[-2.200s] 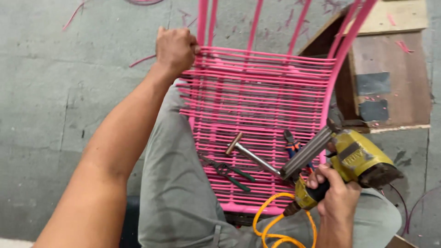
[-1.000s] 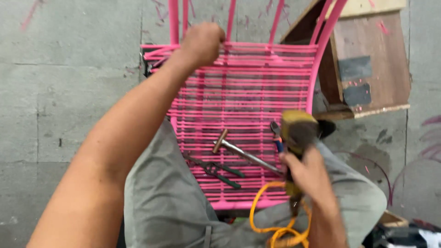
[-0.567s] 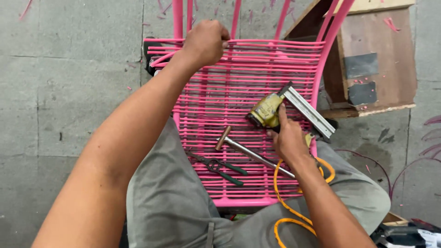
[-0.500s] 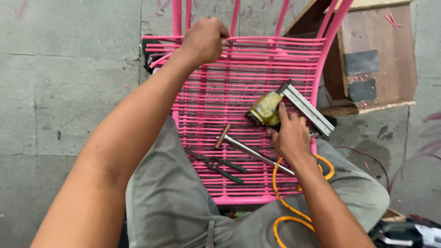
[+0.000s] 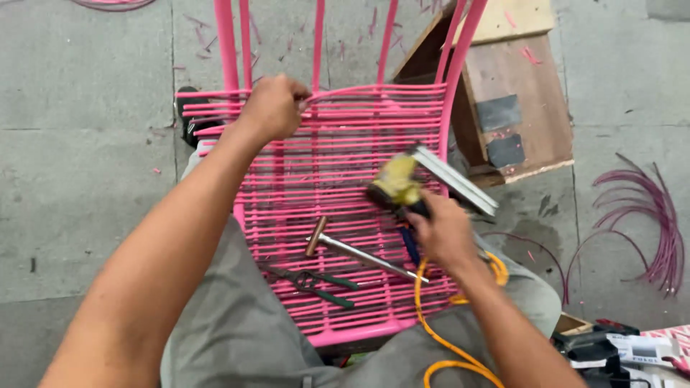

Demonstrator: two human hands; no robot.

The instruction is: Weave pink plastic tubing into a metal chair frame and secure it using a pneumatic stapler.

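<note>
L hand [image 5: 272,108] first: fingers curled tight round a pink cord [image 5: 338,92] at the far top edge of the woven seat [image 5: 338,179], pinching it down against the frame. R hand [image 5: 442,233]: fingers wrapped closed on the grip of the yellow staple gun [image 5: 402,183], long grey magazine [image 5: 456,179] sticking out to the right, nose over the weave w/ some way to go to the L hand. Orange air hose [image 5: 445,345] trails off the gun's base, down past my knee.

To do this bit well, I reckon: keep the cord taut & flat w/ the L, bring the nose square to it, and keep L fingers beside the nose, not under it. Watch the hose doesn't snag.

Further out: hammer [image 5: 359,251] and pliers [image 5: 313,280] lying loose on the weave, near my lap. Wooden box [image 5: 503,108] just right of the chair, spare pink cords [image 5: 647,230] on the concrete floor [image 5: 86,165].
</note>
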